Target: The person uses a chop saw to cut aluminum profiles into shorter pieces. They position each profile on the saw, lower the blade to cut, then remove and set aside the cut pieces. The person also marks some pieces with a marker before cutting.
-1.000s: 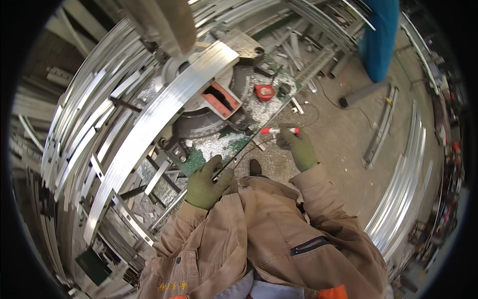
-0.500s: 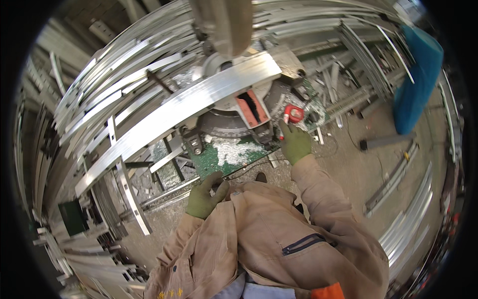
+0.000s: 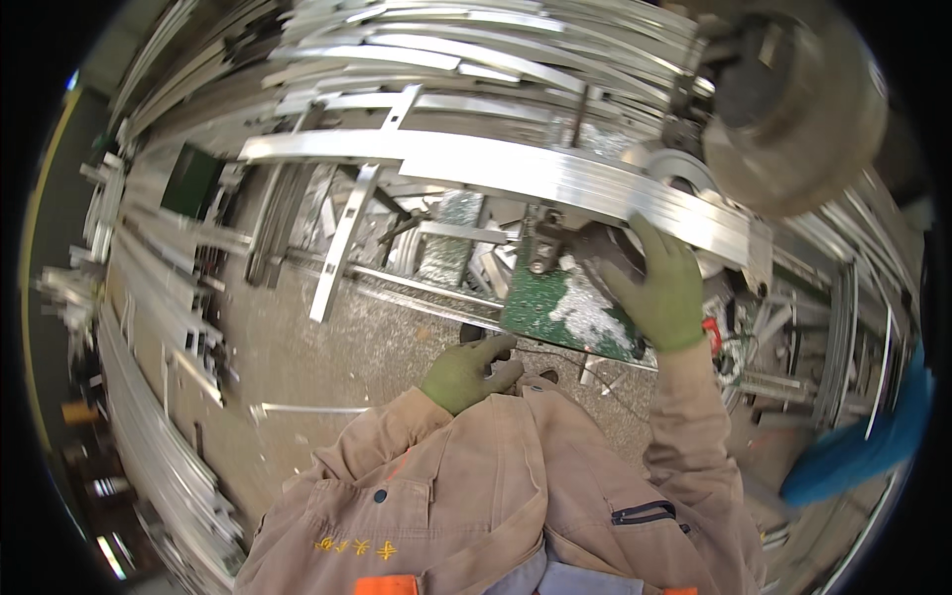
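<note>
1. Green gloves cover both my hands; tan jacket sleeves run up from the lower edge.
2. My right hand [image 3: 662,288] is raised, fingers spread and laid on the long aluminium bar [image 3: 496,171], touching its near edge; whether they clamp it I cannot tell.
3. That bar stretches far to the left of this hand and ends just to its right, under the saw head [image 3: 793,109].
4. Below the right palm sits the green table [image 3: 555,307], dusted with silver chips.
5. My left hand [image 3: 468,372] is low, close to my chest, fingers loosely curled; I cannot tell if it holds anything.
6. Left of it lies a concrete floor [image 3: 297,357] with scattered offcuts and stacked profiles [image 3: 149,297].
</note>
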Action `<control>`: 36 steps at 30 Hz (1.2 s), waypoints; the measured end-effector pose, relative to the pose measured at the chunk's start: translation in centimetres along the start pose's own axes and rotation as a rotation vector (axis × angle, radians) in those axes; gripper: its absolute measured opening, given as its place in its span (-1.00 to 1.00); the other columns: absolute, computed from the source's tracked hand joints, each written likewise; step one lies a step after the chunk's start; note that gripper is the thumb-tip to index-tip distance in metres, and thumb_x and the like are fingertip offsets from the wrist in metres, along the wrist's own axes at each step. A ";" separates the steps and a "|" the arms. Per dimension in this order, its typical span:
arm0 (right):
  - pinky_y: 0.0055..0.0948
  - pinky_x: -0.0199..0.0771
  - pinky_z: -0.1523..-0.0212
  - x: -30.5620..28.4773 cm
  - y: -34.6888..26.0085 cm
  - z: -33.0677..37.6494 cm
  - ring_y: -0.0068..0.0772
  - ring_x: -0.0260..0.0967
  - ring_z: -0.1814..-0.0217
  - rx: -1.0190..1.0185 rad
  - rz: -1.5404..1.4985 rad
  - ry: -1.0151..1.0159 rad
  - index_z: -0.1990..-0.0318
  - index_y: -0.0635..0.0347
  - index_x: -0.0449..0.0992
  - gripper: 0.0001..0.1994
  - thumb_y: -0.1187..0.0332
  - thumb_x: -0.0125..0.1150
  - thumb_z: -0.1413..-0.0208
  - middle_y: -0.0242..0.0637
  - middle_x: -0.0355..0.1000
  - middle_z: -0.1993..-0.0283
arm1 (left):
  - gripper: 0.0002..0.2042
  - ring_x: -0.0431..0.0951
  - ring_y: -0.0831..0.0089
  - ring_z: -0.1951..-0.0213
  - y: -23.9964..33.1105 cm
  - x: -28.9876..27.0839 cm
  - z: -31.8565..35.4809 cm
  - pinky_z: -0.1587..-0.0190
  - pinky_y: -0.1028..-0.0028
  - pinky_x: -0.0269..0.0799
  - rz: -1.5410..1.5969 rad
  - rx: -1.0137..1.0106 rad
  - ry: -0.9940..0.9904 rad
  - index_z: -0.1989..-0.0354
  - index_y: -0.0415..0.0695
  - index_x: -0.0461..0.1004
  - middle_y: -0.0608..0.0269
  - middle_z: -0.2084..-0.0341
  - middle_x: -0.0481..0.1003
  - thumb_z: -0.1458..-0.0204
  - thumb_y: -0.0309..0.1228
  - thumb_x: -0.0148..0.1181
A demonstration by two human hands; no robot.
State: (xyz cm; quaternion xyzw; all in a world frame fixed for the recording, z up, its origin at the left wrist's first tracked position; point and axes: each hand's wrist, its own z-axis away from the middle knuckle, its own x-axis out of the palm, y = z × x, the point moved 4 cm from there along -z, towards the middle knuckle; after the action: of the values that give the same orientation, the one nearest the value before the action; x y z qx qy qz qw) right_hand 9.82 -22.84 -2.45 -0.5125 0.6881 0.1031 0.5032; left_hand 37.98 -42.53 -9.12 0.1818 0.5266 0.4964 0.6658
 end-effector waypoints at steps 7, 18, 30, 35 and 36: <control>0.10 0.32 -0.82 16.8 -7.7 -17.6 0.27 0.28 -0.86 -0.041 0.207 -0.531 -0.76 0.27 0.30 0.27 -0.25 0.82 -0.01 0.20 0.42 -0.75 | -0.48 0.90 -0.02 0.04 -5.1 -4.7 2.7 -0.08 0.10 0.82 0.073 -0.020 0.207 -0.41 -0.02 0.75 -0.08 0.06 0.85 -0.43 0.02 0.48; 0.06 0.50 -0.72 24.4 -11.0 -22.4 0.37 0.45 -0.69 0.075 0.233 -0.741 -0.72 0.19 0.32 0.23 -0.05 0.85 0.11 0.24 0.48 -0.64 | -0.49 0.88 0.02 -0.02 -15.7 -15.6 -0.2 -0.13 0.13 0.79 0.235 0.011 0.259 -0.39 -0.09 0.74 -0.02 -0.03 0.84 -0.41 -0.05 0.49; 0.06 0.59 -0.56 11.7 -21.9 -20.8 0.26 0.61 -0.47 0.150 0.081 -0.464 -0.62 0.39 0.45 0.16 0.06 0.89 0.15 0.26 0.61 -0.43 | -0.50 0.88 0.15 -0.01 -13.6 -22.1 -4.0 -0.12 0.19 0.78 0.288 0.251 0.062 -0.41 -0.14 0.73 0.09 -0.03 0.85 -0.42 -0.13 0.52; -0.13 0.55 -0.57 4.6 -27.1 -16.6 -0.05 0.59 -0.47 0.349 -0.248 -0.394 -0.65 0.39 0.44 0.15 0.25 0.90 0.19 0.04 0.61 -0.42 | -0.45 0.86 0.20 -0.11 -7.9 -20.6 -3.0 -0.26 0.23 0.75 0.411 0.268 -0.078 -0.45 -0.19 0.69 0.03 -0.11 0.83 -0.45 -0.10 0.52; -0.14 0.57 -0.54 2.9 -28.0 -15.5 -0.10 0.60 -0.44 0.343 -0.374 -0.360 -0.62 0.39 0.47 0.12 0.27 0.91 0.19 0.00 0.61 -0.39 | -0.44 0.86 0.16 -0.11 -6.4 -20.0 -2.3 -0.24 0.20 0.76 0.414 0.318 -0.057 -0.44 -0.16 0.70 0.02 -0.10 0.83 -0.42 -0.06 0.53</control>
State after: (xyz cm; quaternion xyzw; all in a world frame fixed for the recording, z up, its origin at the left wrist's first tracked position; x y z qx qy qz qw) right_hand 23.51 -47.46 13.04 -0.5114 0.4890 -0.0197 0.7063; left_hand 39.90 -63.06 -4.50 0.4019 0.5304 0.5279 0.5277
